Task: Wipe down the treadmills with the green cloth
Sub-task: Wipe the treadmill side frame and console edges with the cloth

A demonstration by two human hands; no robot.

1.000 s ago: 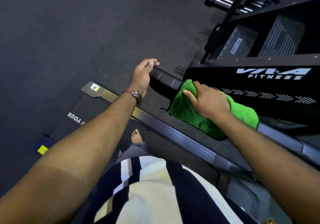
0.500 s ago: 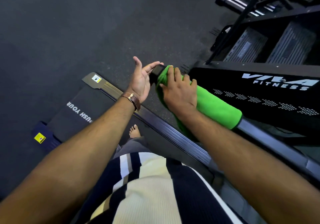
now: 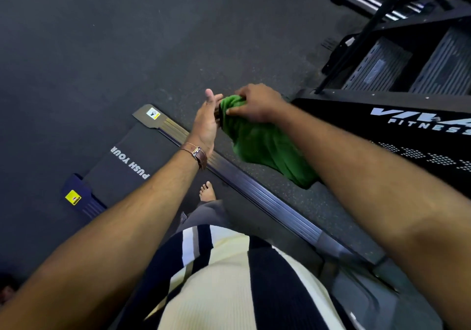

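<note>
Dark speckled rubber flooring [image 3: 107, 49] lies under everything. Above it the bunched green cloth [image 3: 257, 138] hangs from the right hand [image 3: 257, 104], which is clenched on its top edge; the left hand [image 3: 206, 123] is spread flat just beside it. Below runs the treadmill's ribbed metal side rail [image 3: 254, 192], with a black "FITNESS" machine panel [image 3: 407, 136] behind.

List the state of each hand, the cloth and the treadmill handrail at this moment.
right hand: closed on the green cloth at the handrail's end.
left hand: open, palm toward the cloth, empty.
green cloth: bunched at the top, rest hanging loose.
handrail: hidden under the cloth and right arm.
treadmill belt: nothing on it here.
</note>
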